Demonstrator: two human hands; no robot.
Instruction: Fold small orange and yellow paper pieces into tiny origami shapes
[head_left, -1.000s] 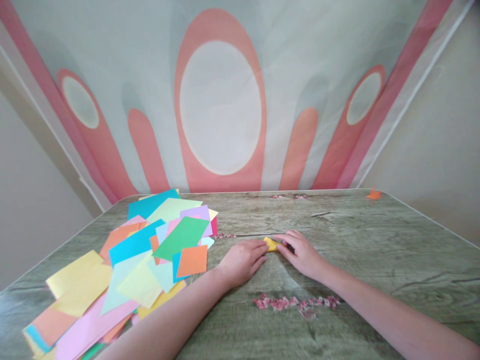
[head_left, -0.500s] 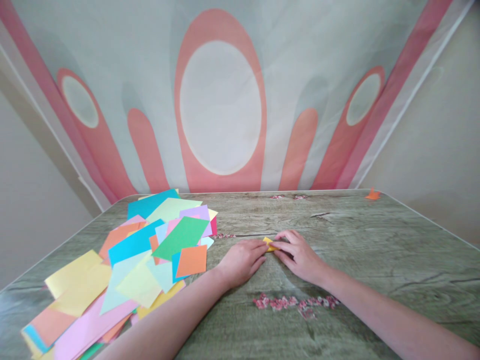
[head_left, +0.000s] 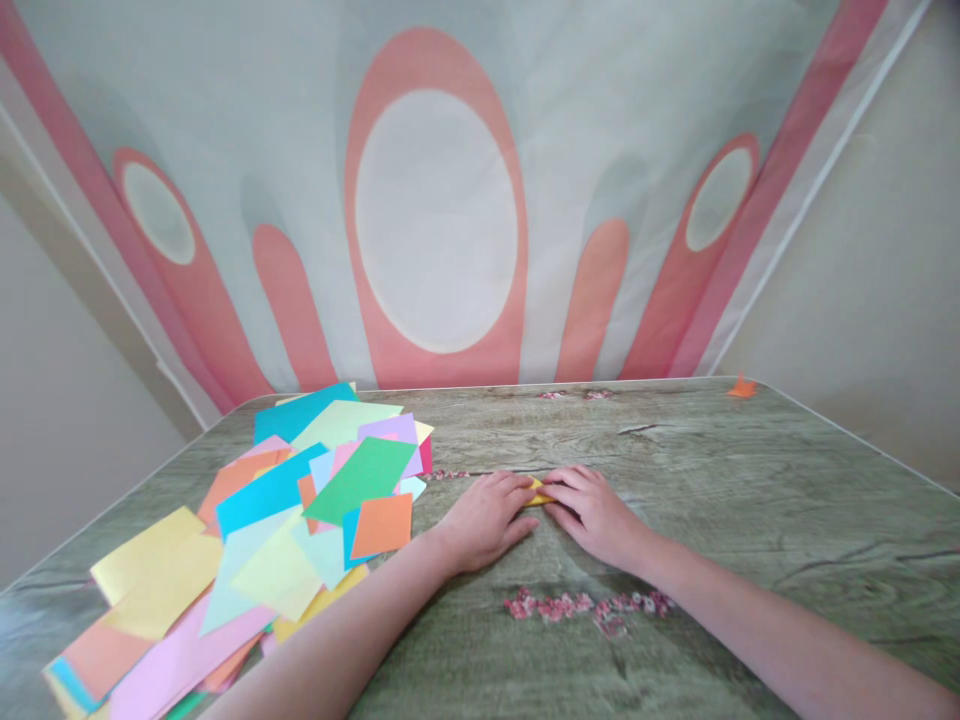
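Observation:
A small piece of folded yellow paper [head_left: 537, 492] lies on the wood-patterned table, mostly covered by fingers. From the left, my left hand [head_left: 491, 515] presses its fingertips on the paper, the thumb lower down near the table. Opposite it, my right hand [head_left: 592, 508] grips the paper's right end with bent fingers on top and the thumb below. Both hands rest low on the tabletop, close together. How the paper is folded is hidden under the fingers.
Many coloured paper sheets [head_left: 277, 570] lie in a loose, overlapping pile on the left, beside my left forearm. A small orange folded paper figure [head_left: 742, 387] stands near the far right corner. The wood-patterned table [head_left: 750, 480] ends at a patterned backdrop [head_left: 435, 220].
My fingers have closed in further over the yellow paper, so less of it shows. My left thumb has moved slightly right. The pile and the orange figure stay put.

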